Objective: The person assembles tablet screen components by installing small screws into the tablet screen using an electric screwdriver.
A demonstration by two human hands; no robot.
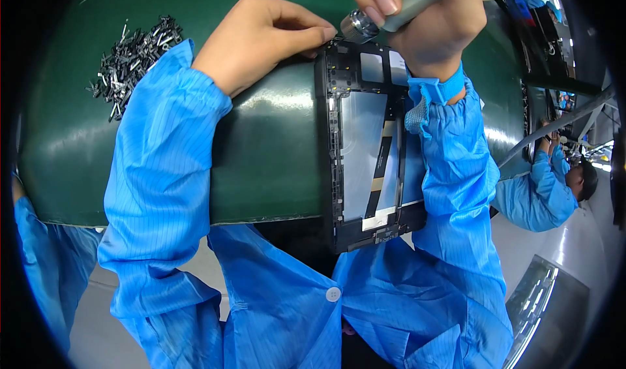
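An opened tablet [365, 150] lies with its inside up across the table's near edge, showing a blue-grey panel, a black ribbon cable and a black frame. My left hand [257, 43] is pinched at its far left corner, and whatever lies between thumb and fingertips is too small to make out. My right hand [440, 33] grips a pale green-grey handheld tool with a round metal nozzle [360, 27]. The nozzle is just above the tablet's far edge, close to my left fingertips. A blue strap [438, 90] wraps my right wrist.
A heap of small black and silver parts [138, 59] sits on the green tabletop [270, 153], left of my left forearm. At the right, a person in blue [538, 196] works farther along. Another blue sleeve [52, 264] shows at the left rim.
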